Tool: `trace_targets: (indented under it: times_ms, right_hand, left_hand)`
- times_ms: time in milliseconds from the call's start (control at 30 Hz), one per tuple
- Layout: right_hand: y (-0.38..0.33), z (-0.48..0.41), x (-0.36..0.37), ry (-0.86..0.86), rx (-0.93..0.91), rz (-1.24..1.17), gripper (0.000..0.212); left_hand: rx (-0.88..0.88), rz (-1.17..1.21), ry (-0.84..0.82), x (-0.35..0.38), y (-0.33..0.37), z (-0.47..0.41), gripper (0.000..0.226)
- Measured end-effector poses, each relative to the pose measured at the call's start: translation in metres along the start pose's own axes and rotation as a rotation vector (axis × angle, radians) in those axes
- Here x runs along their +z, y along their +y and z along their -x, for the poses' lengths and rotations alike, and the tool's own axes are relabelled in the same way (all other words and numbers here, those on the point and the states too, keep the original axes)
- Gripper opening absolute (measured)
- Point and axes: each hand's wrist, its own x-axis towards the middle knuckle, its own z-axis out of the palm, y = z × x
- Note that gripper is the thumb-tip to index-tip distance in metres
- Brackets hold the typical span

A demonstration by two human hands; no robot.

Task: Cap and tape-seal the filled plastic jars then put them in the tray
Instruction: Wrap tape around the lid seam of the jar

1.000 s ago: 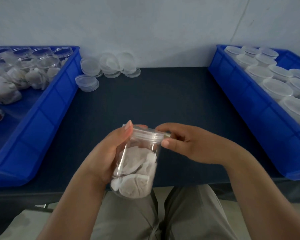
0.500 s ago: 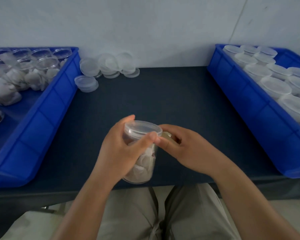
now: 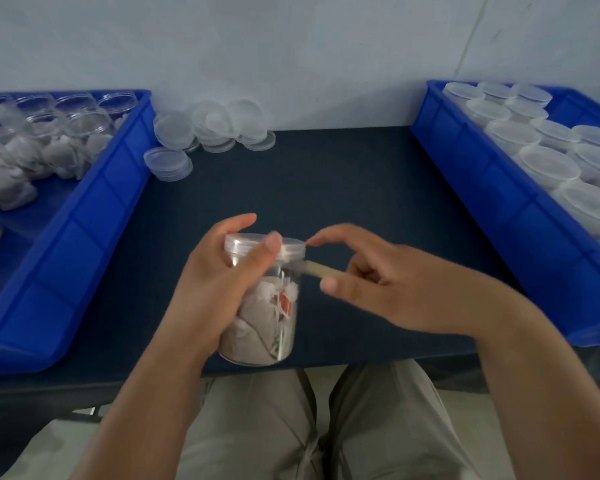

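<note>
Light beige trousers point(image 3: 257, 427) worn, nothing fancy
Forearms point(image 3: 146, 393) are left uncovered down to the left hand point(image 3: 215, 289) and right hand point(image 3: 378, 289).

A pale bluish-white wall point(image 3: 291, 46) stands behind the dark navy table point(image 3: 326, 174). A thin line point(image 3: 469, 36) slants down it at right.

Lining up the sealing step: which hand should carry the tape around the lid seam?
Right, probably. The right hand pinches the tape strip stretched from just under the lid, while the left hand grips the jar and can steady or turn it.
</note>
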Motion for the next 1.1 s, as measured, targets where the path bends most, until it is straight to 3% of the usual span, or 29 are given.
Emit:
trace_targets:
  times_ms: [167,400,500,667,767,833,967,1100]
  right_hand:
    - [0.002,-0.003,-0.008,0.063,-0.024,0.111,0.036]
    - [0.000,-0.025,-0.004,0.028,-0.017,-0.010,0.053]
    - [0.003,-0.030,0.001,0.018,-0.017,-0.034,0.050]
    - [0.012,-0.031,0.019,0.101,0.000,-0.112,0.047]
    - [0.009,-0.029,0.029,0.185,-0.004,-0.126,0.038]
    - [0.003,-0.029,0.035,0.225,-0.012,-0.101,0.037]
    - [-0.003,-0.027,0.042,0.303,-0.008,-0.084,0.043]
    - [-0.006,-0.029,0.045,0.364,0.035,-0.027,0.037]
  left_hand:
    - [-0.026,0.144,-0.034,-0.009,0.005,0.002,0.088]
    - [-0.169,0.434,-0.348,-0.005,-0.001,0.007,0.092]
    - [-0.162,0.398,-0.311,-0.003,-0.006,0.006,0.102]
    - [-0.007,0.031,-0.162,-0.008,-0.006,0.004,0.082]
    - [0.005,-0.127,-0.130,-0.003,-0.004,0.007,0.092]
    - [0.030,-0.162,-0.101,0.004,-0.003,0.010,0.102]
    - [0.095,-0.150,0.034,0.010,-0.007,0.010,0.090]
    - [0.120,-0.168,0.043,0.015,-0.009,0.012,0.105]
